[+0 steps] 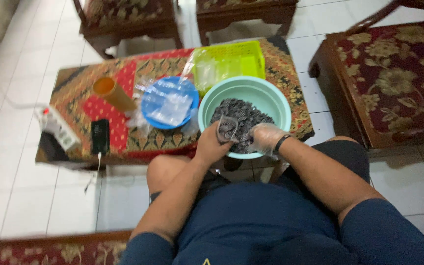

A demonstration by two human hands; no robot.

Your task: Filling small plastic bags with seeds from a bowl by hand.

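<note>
A pale green basin (274,96) sits at the near right of a low table and holds a heap of dark, crinkled pieces (239,115). My left hand (211,143) is bare and pinches a small clear plastic bag (227,128) over the basin's near rim. My right hand (266,139) wears a thin clear glove and a dark wristband; it rests in the dark pieces beside the bag, fingers curled, seemingly gathering some.
A blue plate (148,104) with clear bags, a yellow-green basket (251,53), an orange tube (113,93), a black phone (100,136) and a white power strip (57,127) lie on the patterned tablecloth (290,73). Wooden chairs with floral cushions (398,78) stand around.
</note>
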